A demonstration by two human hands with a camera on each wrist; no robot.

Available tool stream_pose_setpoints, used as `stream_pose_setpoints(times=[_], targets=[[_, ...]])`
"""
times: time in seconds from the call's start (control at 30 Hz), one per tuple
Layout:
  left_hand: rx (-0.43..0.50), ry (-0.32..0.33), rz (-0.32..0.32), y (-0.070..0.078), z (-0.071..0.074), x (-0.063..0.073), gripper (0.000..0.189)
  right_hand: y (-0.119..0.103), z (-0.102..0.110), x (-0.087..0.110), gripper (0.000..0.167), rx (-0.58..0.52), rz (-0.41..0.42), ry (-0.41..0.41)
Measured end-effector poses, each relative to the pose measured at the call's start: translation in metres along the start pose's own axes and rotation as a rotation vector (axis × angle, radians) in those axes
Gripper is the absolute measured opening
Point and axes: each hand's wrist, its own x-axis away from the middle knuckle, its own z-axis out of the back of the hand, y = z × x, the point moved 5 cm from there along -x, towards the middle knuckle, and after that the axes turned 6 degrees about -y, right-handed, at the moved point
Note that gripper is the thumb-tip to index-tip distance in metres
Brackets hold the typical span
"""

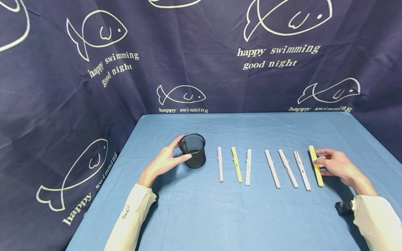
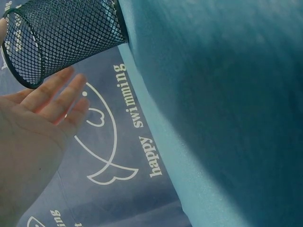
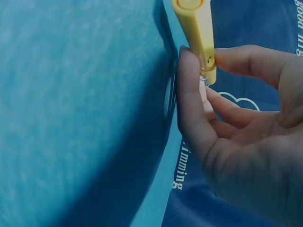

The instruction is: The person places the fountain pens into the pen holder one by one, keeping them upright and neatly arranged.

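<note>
A black mesh pen cup (image 1: pixel 197 160) stands upright on the blue cloth, left of centre. My left hand (image 1: pixel 166 161) holds it from the left side, thumb at its front and fingers behind the rim. In the left wrist view the cup (image 2: pixel 80 35) lies between the thumb, mostly cut off, and the fairly straight fingers (image 2: pixel 61 101). At the right end of a row of pens, my right hand (image 1: pixel 337 165) pinches a yellow pen (image 1: pixel 319 179) between thumb and fingers. The right wrist view shows this pen (image 3: pixel 196 28) end-on, with its clip partly hidden by the fingers.
Beside the cup lie a pale pen (image 1: pixel 220 165), a yellow pen (image 1: pixel 237 165) and a white pen (image 1: pixel 248 168). Past a wider gap come three more pale pens, the last (image 1: pixel 302 170) close to the held one. A dark fish-print curtain (image 1: pixel 220 80) walls the table's back and sides.
</note>
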Motion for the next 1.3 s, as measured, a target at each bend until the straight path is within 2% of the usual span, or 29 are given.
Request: stream_pose_setpoints(times=[0.33, 0.53, 0.77, 1.0, 1.13, 1.3], targets=[[-0.004, 0.003, 0.001, -0.001, 0.0, 0.0, 0.094, -0.008, -0.005, -0.001, 0.057, -0.126, 0.157, 0.049], [-0.001, 0.005, 0.0, -0.001, -0.001, 0.0, 0.094, -0.012, -0.007, -0.003, 0.029, -0.293, 0.256, 0.058], [0.001, 0.005, -0.006, -0.001, -0.001, 0.0, 0.093, -0.026, -0.012, -0.002, 0.04, -0.517, 0.378, 0.024], [0.006, 0.006, -0.015, 0.0, -0.001, 0.0, 0.093, -0.043, -0.019, -0.001, 0.039, -0.515, 0.444, 0.024], [0.006, 0.008, -0.02, 0.0, -0.001, 0.0, 0.093, -0.053, -0.023, 0.0, 0.042, -0.557, 0.49, 0.016], [0.003, 0.006, -0.023, -0.001, -0.001, 0.0, 0.094, -0.063, -0.029, 0.0, 0.042, -0.536, 0.508, 0.029]])
